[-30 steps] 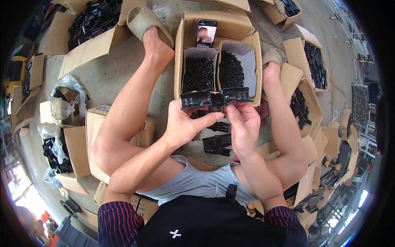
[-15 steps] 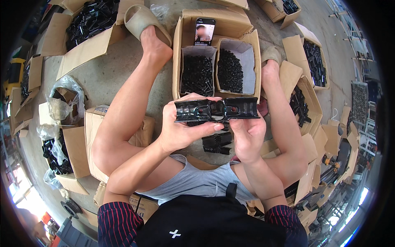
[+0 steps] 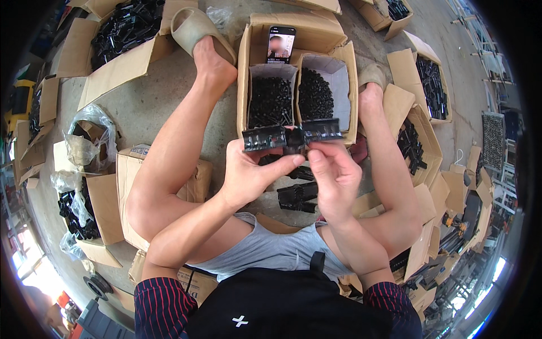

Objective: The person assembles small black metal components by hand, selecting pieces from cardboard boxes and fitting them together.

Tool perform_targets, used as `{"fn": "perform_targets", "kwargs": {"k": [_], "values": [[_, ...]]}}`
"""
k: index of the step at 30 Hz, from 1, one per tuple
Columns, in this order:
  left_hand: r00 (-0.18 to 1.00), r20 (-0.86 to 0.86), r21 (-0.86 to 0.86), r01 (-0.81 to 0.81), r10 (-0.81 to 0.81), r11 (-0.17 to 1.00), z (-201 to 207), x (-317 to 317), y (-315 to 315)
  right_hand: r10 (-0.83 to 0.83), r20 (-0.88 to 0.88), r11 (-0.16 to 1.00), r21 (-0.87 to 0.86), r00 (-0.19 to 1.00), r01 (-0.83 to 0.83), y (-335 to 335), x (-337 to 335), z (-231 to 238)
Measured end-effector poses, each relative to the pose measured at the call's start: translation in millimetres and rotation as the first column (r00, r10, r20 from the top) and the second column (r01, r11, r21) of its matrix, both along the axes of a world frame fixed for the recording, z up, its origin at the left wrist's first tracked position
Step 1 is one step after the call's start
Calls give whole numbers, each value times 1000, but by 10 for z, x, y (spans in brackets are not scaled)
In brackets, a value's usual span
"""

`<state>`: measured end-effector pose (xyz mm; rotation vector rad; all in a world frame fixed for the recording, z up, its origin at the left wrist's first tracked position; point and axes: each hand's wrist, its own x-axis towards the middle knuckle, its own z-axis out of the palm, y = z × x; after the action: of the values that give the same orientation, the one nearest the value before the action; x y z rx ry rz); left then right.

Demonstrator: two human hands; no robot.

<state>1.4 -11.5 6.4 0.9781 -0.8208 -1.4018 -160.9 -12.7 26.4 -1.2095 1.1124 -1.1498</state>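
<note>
Just in front of the small-parts box, a black metal pipe clamp [image 3: 264, 138] with curved half-shell arms and a short middle collar is held level. My left hand [image 3: 248, 172] grips its left arm from below, with the thumb reaching toward the collar. Beneath the right arm, my right hand [image 3: 337, 175] is closed, its thumb and fingertips pinched together at the collar. Whether a small part sits in that pinch is hidden. More black clamp pieces [image 3: 296, 196] lie below the hands, between my legs.
A cardboard box [image 3: 241, 85] ahead holds two lined trays, one of black bolts [image 3: 270, 104] and one of small black nuts [image 3: 315, 99]. A phone [image 3: 280, 44] leans inside its back wall. Open cartons of black metal parts [image 3: 127, 31] stand on both sides, beside my legs.
The clamp has tilted and moved slightly up and left, so its collar now points toward me. My right hand has shifted from the clamp's right arm in toward the collar.
</note>
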Motion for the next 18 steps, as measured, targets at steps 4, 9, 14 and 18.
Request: {"fn": "perform_targets", "kwargs": {"k": [4, 9, 14, 18], "values": [[936, 350, 127, -88, 38, 988, -221, -76, -6, -65, -43, 969, 234, 997, 74, -7, 134, -181], [437, 869, 251, 14, -232, 968, -72, -122, -78, -161, -3, 845, 516, 987, 139, -38, 120, -424], [766, 616, 234, 46, -185, 971, -304, -122, 16, -197, 82, 770, 630, 977, 102, -78, -8, -648], [978, -44, 455, 202, -205, 867, -400, -61, -12, -102, 148, 812, 584, 984, -4, -155, -44, -593]]}}
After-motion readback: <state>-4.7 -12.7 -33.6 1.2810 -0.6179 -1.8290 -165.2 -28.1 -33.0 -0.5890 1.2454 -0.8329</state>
